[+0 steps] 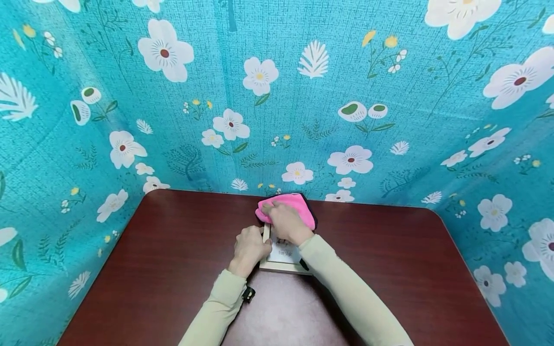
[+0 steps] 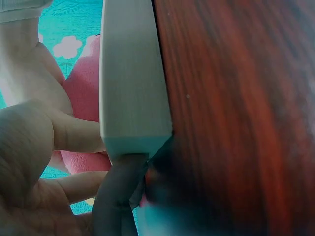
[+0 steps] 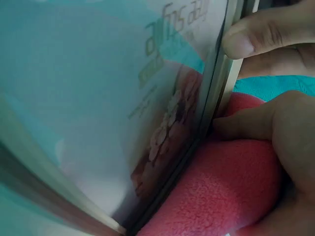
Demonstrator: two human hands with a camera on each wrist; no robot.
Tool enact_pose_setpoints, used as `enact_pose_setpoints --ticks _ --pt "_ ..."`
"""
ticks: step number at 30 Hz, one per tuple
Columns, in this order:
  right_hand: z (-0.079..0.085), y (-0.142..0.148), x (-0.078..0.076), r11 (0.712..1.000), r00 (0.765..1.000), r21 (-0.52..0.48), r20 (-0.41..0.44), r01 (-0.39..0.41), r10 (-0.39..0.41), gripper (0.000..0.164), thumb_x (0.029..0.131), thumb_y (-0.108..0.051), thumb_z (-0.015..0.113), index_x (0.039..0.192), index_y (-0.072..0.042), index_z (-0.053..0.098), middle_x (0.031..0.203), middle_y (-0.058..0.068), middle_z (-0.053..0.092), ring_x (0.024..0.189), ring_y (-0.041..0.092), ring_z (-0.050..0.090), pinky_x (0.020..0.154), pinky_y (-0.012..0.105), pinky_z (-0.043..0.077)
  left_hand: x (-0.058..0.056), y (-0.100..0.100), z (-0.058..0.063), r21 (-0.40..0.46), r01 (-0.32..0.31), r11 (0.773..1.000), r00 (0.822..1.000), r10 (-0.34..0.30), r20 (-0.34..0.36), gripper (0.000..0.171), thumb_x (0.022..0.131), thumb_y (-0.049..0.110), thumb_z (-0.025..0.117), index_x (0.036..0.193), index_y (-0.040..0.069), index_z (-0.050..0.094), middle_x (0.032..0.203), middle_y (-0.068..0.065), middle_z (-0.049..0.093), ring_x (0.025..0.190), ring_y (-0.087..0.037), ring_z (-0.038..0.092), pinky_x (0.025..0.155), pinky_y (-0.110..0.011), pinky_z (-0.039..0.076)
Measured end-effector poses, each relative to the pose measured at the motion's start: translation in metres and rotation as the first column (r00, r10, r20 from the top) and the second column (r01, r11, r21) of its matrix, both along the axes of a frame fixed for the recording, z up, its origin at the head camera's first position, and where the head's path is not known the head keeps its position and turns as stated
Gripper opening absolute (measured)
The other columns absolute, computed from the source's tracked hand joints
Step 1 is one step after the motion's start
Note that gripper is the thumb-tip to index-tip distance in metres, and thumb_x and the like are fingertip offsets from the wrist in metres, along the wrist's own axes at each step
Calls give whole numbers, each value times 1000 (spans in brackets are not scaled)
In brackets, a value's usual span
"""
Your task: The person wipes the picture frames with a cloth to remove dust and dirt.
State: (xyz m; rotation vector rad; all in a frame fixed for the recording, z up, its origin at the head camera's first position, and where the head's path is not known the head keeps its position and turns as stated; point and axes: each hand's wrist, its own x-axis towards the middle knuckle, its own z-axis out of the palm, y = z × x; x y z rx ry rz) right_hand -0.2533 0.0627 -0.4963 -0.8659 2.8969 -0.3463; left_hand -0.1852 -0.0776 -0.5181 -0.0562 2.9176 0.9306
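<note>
A light-coloured picture frame [image 1: 285, 267] with a printed white picture [image 1: 281, 253] lies near the table's far edge. My left hand [image 1: 251, 247] grips its left side, thumb on the front. In the left wrist view, the frame's side [image 2: 133, 73] appears close up. A pink cloth [image 1: 303, 209] with a dark border lies at the frame's far end. My right hand [image 1: 286, 222] holds this fluffy cloth [image 3: 221, 182] against the frame's edge, as the right wrist view shows. The right forearm hides the frame's right side.
The dark red-brown wooden table [image 1: 173, 250] extends around the frame. A blue floral curtain [image 1: 277, 115] hangs behind and beside it. A small black device [image 1: 248, 294] sits on the left wrist.
</note>
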Motion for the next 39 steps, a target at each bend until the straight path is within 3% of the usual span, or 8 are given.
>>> enact_pose_setpoints --ticks 2,3,7,10,17,26,33,39 --pt "1 0 2 1000 1000 -8 8 -3 3 59 97 -2 68 155 -8 57 157 14 57 151 39 48 116 51 48 -1 0 -2 -4 -10 1000 1000 10 0 15 85 24 80 76 18 70 85 -13 72 77 -43 71 61 -53 54" --pt "1 0 3 1000 1000 -11 9 -9 9 60 97 -2 68 155 -7 55 158 14 56 151 39 47 118 51 46 -3 -1 -8 0 -16 1000 1000 16 -2 16 84 25 80 75 19 69 85 -14 72 77 -43 70 60 -53 54" --pt "-1 3 3 1000 1000 -15 7 -27 27 59 100 -4 67 157 -5 52 161 14 53 152 40 46 120 50 43 -4 0 -9 -9 -14 1000 1000 14 -7 21 84 26 79 70 18 65 82 -13 71 75 -43 70 58 -54 53" --pt "-3 5 3 999 1000 -33 20 -18 18 60 99 -4 68 157 -6 52 162 13 52 154 39 44 120 51 44 0 0 -1 -11 -6 1000 1000 6 -10 17 85 23 79 74 16 68 85 -14 72 76 -44 71 60 -54 54" --pt "-1 10 5 999 998 -46 57 0 3 64 97 0 68 158 -7 52 163 13 50 156 38 41 118 51 46 1 3 0 -20 -7 1000 1000 7 10 10 87 27 82 90 18 78 93 -13 75 82 -43 72 65 -52 57" --pt "3 12 5 1000 997 -22 70 21 -19 65 98 -3 70 160 -9 50 164 14 49 155 38 42 118 53 46 1 3 1 -47 -4 999 1000 3 -22 13 86 26 80 82 15 75 86 -15 72 79 -45 71 62 -55 56" --pt "9 13 6 1000 997 -13 78 25 -23 65 96 -1 71 158 -8 52 162 18 51 152 41 45 116 53 48 2 5 1 -64 3 998 999 -6 -50 22 87 26 80 103 11 82 96 -17 76 83 -48 73 65 -56 58" --pt "11 16 10 999 994 11 98 38 -39 65 98 -3 71 159 -9 50 161 19 51 149 40 49 114 51 50 3 3 0 -65 6 998 999 -9 -44 27 88 27 80 110 12 83 104 -18 78 89 -49 74 69 -56 60"
